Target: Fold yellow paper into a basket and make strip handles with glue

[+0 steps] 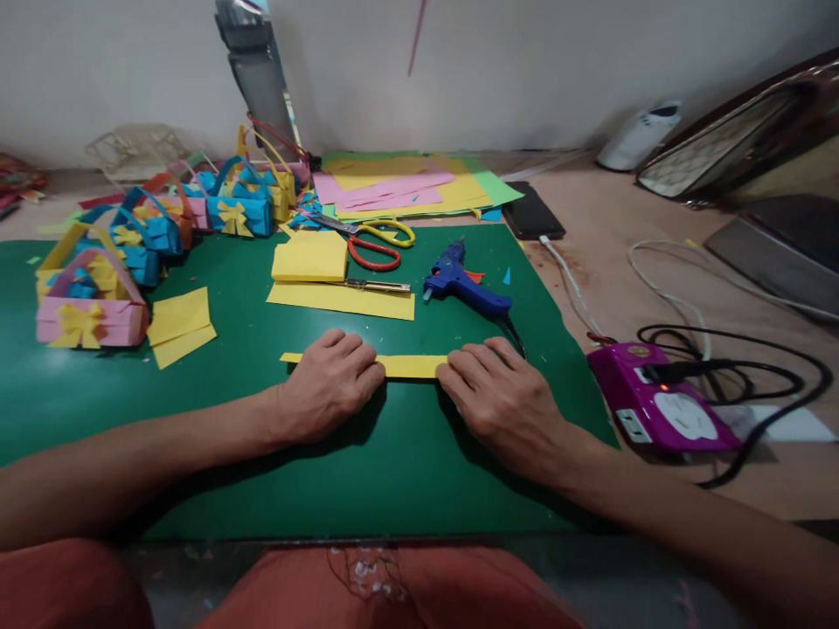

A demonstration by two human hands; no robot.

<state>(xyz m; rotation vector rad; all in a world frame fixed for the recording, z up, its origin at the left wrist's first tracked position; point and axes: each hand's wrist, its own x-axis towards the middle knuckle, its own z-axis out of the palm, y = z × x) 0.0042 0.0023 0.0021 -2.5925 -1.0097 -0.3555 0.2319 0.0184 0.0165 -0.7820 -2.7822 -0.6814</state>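
A narrow yellow paper strip [412,367] lies crosswise near the middle of the green mat [367,489]. My left hand [333,384] is closed on it towards its left end, which pokes out past the hand. Bent fingers of my right hand [495,389] grip the strip near its right end, and that end is hidden under them. Just beyond the hands are a flat yellow paper piece [347,300], a folded yellow paper piece [309,257], a slim metal cutter [380,286] and a blue glue gun [465,281].
Small paper baskets [92,321] with bows stand at the left, near yellow paper pieces [182,323]. Scissors [373,243] lie before stacked coloured sheets [406,183]. To the right are a black phone [534,210], a purple power strip [669,397] and looped black cables [780,371].
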